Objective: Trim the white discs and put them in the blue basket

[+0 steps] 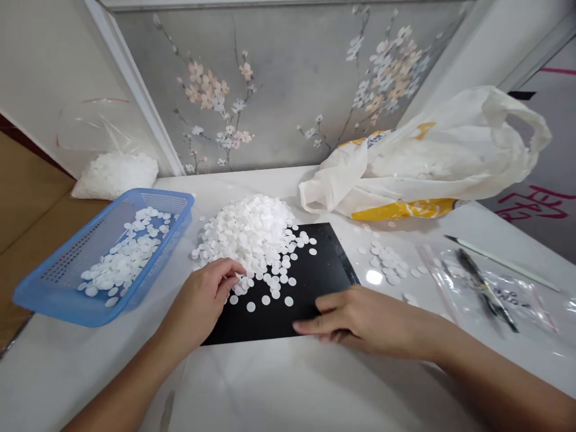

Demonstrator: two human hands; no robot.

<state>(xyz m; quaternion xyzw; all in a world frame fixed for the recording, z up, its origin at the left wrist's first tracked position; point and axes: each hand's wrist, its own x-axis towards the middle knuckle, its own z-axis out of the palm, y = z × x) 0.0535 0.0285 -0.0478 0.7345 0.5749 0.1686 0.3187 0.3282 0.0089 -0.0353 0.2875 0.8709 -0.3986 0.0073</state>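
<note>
A heap of small white discs (252, 228) lies partly on a black sheet (315, 273) in the middle of the table, with loose discs scattered over the sheet. My left hand (213, 291) is at the heap's near left edge, its fingers pinched together; what they hold, if anything, is too small to name. At the sheet's near right edge is my right hand (348, 318), its index finger stretched out over the black surface and the other fingers partly hidden beneath. No disc is visible in it.
A blue basket (166, 252) with white discs stands at the left, a clear bag of discs (114, 174) behind it. A white plastic bag (423, 162) lies at the back right. Loose discs (387, 264), a black pen (486, 288), a white pencil (504, 263) and clear bags are at the right.
</note>
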